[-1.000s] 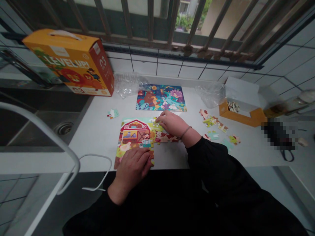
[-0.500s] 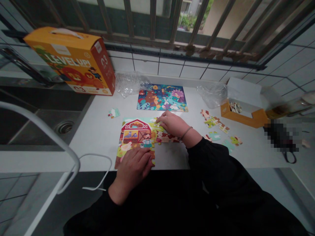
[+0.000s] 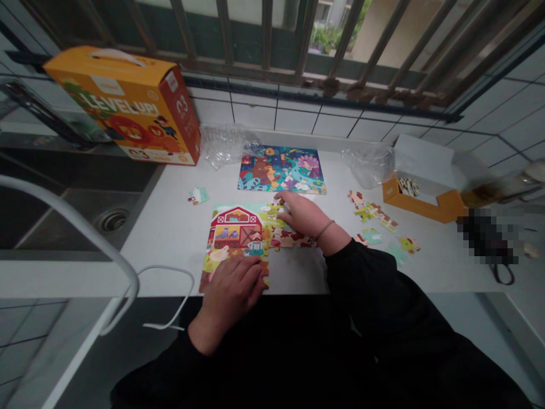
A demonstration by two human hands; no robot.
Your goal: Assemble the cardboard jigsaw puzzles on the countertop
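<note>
A farm jigsaw puzzle [image 3: 236, 234] with a red barn lies at the counter's front. My left hand [image 3: 233, 287] rests flat on its lower part, fingers stretched out and covering some of the picture. My right hand [image 3: 303, 217] is over the puzzle's upper right, its thumb apart from the fingers and nothing visible between them. Under and beside it, a green puzzle piece [image 3: 273, 210] sits above joined pieces with a brown-and-white cow [image 3: 284, 237]. The right hand hides part of this section.
Several loose puzzle pieces [image 3: 374, 215] lie to the right, and a small pale piece [image 3: 198, 195] to the left. Behind are a blue animal picture [image 3: 281, 170], clear plastic wrap [image 3: 227, 146], an orange carton [image 3: 123, 108] and an open small box [image 3: 421, 199]. A sink [image 3: 80, 210] is at left.
My right hand's fingers and thumb have spread apart, and its fingertips have shifted slightly right, uncovering more of the green piece. My left hand stays in place.
</note>
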